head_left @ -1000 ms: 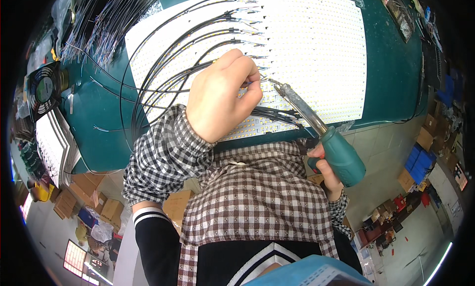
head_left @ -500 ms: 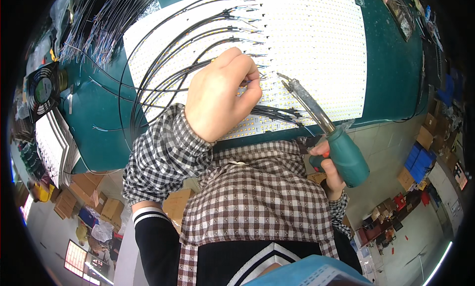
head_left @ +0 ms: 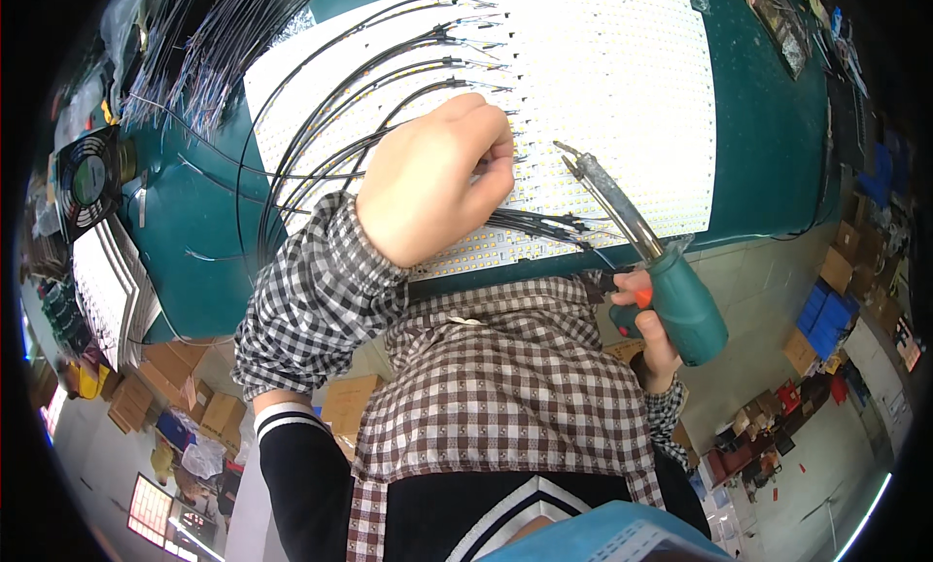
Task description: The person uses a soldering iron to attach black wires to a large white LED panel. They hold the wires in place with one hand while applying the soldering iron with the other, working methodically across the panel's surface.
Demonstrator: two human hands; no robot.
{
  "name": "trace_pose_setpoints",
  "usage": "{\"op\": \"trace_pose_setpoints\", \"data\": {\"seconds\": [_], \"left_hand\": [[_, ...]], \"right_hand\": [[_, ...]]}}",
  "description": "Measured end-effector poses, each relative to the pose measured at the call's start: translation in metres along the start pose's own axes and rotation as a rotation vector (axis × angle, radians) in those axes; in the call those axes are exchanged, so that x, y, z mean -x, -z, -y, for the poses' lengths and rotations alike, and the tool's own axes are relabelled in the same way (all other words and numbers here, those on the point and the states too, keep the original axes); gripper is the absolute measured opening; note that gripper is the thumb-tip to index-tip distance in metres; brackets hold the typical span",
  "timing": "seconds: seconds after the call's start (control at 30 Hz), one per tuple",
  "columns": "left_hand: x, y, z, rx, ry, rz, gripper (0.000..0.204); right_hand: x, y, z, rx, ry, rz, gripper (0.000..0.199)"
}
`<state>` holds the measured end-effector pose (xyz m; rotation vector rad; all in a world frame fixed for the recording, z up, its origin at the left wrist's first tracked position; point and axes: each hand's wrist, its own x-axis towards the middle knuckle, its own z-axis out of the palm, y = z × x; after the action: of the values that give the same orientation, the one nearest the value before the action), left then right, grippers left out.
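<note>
On the green bench, the left hand [head_left: 432, 178] rests curled, knuckles up, on the white rectangular LED panel [head_left: 603, 86]; fingers pinch down at the panel's near edge where a black wire end meets it, though the exact grip is hidden under the hand. Right hand [head_left: 649, 324] is closed around the teal-handled soldering iron [head_left: 641, 246]. Change: a second ago the iron's tip sat right beside the left fingers; now it has lifted and swung out to the right, tip clear of the panel rows. Likely that joint is finished or the iron is between joints. Left hand hasn't shifted. Count: one iron, one panel in work, roughly six black wire leads [head_left: 321, 124] looping onto the panel, one loose bundle of black wires [head_left: 539, 224] at the near edge, one small black fan [head_left: 89, 178] at left.
</note>
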<state>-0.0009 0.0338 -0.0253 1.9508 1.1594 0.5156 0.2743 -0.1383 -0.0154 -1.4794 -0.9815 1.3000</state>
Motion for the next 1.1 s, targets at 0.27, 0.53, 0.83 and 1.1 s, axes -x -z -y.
{"op": "trace_pose_setpoints", "data": {"seconds": [0.27, 0.53, 0.83, 1.1], "left_hand": [[-0.001, 0.001, 0.000, 0.020, 0.007, 0.006, 0.006], [-0.001, -0.001, 0.002, 0.048, 0.011, -0.009, 0.006], [-0.001, -0.001, 0.001, 0.033, 0.004, -0.010, 0.007], [-0.001, -0.001, 0.001, 0.033, 0.004, -0.011, 0.007]], "right_hand": [[0.005, 0.012, -0.017, 0.110, 0.089, 0.062, 0.062], [0.005, 0.008, -0.011, 0.120, 0.016, 0.060, 0.064], [0.005, 0.012, -0.014, 0.193, 0.038, 0.093, 0.064], [0.004, 0.008, -0.014, 0.133, 0.029, 0.074, 0.067]]}}
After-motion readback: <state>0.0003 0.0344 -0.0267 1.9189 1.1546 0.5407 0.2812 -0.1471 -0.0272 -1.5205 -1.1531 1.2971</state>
